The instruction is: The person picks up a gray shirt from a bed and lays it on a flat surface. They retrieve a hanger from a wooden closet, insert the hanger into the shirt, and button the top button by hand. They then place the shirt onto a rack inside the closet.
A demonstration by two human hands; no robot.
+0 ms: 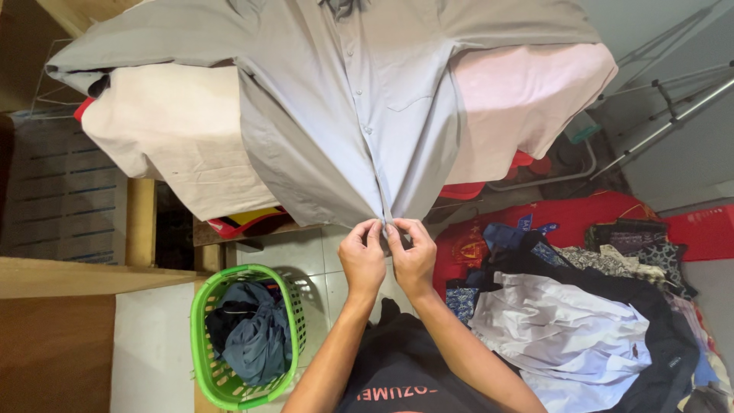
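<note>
The scene was lit evenly and softly, with no hard glare. The grey shirt (359,115) was rendered bright and sharp, its folds marked by gentle shadows. Darker corners were left at the far left and under the board. Slight bending was seen at the frame's edges; little blur was noted.

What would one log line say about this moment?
left hand: pinching hem of grey shirt | right hand: pinching same hem | shirt: spread over padded board | green basket: clothes inside, left
</note>
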